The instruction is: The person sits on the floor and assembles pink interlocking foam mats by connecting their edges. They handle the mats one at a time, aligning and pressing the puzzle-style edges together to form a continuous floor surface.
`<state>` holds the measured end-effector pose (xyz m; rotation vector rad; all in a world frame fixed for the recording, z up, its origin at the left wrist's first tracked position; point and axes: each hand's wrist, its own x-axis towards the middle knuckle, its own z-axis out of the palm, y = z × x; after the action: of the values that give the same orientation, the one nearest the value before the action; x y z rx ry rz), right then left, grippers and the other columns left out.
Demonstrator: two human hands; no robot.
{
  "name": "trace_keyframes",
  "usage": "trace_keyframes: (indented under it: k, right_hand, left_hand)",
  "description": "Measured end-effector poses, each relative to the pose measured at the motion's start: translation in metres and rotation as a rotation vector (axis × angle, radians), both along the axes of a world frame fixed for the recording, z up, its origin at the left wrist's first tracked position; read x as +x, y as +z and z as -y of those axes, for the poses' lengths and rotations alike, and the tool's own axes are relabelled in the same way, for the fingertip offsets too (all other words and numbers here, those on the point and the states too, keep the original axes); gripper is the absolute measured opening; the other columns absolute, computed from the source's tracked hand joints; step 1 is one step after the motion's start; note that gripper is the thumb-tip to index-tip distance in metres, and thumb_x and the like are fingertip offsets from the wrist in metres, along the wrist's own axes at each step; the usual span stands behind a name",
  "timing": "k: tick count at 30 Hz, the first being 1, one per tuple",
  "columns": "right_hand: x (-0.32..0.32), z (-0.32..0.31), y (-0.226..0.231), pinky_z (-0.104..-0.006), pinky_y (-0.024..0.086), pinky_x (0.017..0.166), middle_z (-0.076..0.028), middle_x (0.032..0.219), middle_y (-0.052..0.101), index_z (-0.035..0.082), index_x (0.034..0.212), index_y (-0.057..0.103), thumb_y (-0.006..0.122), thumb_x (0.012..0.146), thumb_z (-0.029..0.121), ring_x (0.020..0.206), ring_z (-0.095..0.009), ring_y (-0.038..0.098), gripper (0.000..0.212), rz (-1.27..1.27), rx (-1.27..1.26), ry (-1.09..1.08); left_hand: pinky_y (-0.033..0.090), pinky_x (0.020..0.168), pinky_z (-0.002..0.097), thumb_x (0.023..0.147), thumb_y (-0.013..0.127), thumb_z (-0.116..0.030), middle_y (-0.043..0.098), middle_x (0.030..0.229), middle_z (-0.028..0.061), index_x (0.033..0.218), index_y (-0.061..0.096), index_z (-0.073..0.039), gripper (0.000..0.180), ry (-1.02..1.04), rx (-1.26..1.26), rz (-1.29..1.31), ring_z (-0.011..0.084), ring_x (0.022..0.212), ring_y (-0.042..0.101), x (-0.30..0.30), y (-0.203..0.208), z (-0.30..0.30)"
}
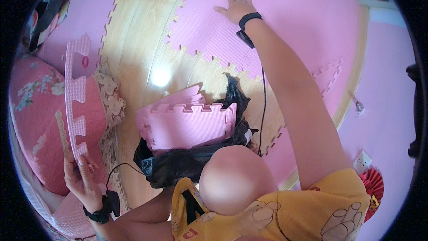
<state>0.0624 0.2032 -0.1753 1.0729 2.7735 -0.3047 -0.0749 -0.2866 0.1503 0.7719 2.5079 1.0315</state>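
Pale wood floor (138, 22) runs between pink foam matting on both sides, with a pink wall (379, 85) on my right and a flowered pink quilt (33, 107) edged in lace (111, 100) on my left. My right arm reaches far forward, nearly straight, and my right hand (240, 9) lies palm down on the large pink mat (285, 27), fingers spread and thumb out to the left, a dark band (250, 18) around the wrist. My left arm is bent low beside the quilt; in my left hand (82, 185) the thumb and fingers pinch the lower end of a long, notched pink foam strip (76, 89), which stands up from my grip, and a second, paler strip (61, 129) shows just beside it. As for writing, a small white label (248, 136) sits on the black plastic bag (183, 165), too small for me to make out, and my yellow top (307, 209) carries outlined drawings. The bag lies crumpled and open in front of me, and a stack of pink foam tiles (194, 127) with jigsaw edges sticks out of it, tilted, a few fanned apart at the back
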Motion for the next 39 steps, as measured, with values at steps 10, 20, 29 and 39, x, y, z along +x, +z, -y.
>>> trace_keyframes:
  k: [10, 20, 29, 39]
  right_hand:
    - [-0.054, 0.001, 0.007, -0.0496, 0.010, 0.122, 0.000, 0.166, 0.009, 0.019, 0.158, 0.015, 0.044, 0.093, 0.065, 0.153, -0.024, 0.004, 0.084, -0.007, -0.009, -0.022]
    - [-0.108, 0.002, -0.008, -0.0538, 0.011, 0.121, 0.004, 0.165, 0.012, 0.021, 0.157, 0.021, 0.052, 0.090, 0.063, 0.152, -0.023, 0.009, 0.085, -0.076, 0.010, -0.018]
    - [-0.074, 0.068, 0.020, -0.0622, 0.015, 0.118, 0.000, 0.165, 0.013, 0.033, 0.156, 0.021, 0.053, 0.093, 0.057, 0.152, -0.030, 0.010, 0.075, 0.079, -0.064, 0.231]
    - [-0.028, 0.123, 0.036, -0.0608, 0.033, 0.108, -0.011, 0.153, 0.041, 0.025, 0.146, 0.045, 0.059, 0.091, 0.052, 0.138, -0.032, 0.042, 0.063, -0.147, -0.221, 0.442]
  left_hand:
    - [0.031, 0.054, 0.0182, 0.103, 0.053, -0.012, 0.057, 0.079, -0.0015, 0.110, 0.059, -0.001, 0.014, 0.166, 0.030, 0.033, 0.0032, 0.063, 0.046, 0.015, 0.007, 0.009]
    - [0.037, 0.059, 0.0193, 0.101, 0.053, -0.007, 0.057, 0.082, -0.0008, 0.106, 0.056, 0.000, 0.008, 0.158, 0.015, 0.059, 0.0040, 0.067, 0.049, 0.032, 0.013, 0.018]
    - [0.033, 0.052, 0.0167, 0.102, 0.053, -0.009, 0.056, 0.073, -0.0018, 0.106, 0.057, -0.001, 0.010, 0.166, 0.037, 0.080, 0.0016, 0.058, 0.045, 0.036, 0.029, 0.006]
    - [0.038, 0.056, 0.0199, 0.102, 0.054, -0.012, 0.052, 0.073, -0.0029, 0.100, 0.060, -0.001, 0.013, 0.081, -0.053, 0.308, 0.0038, 0.063, 0.049, 0.033, -0.010, -0.009]
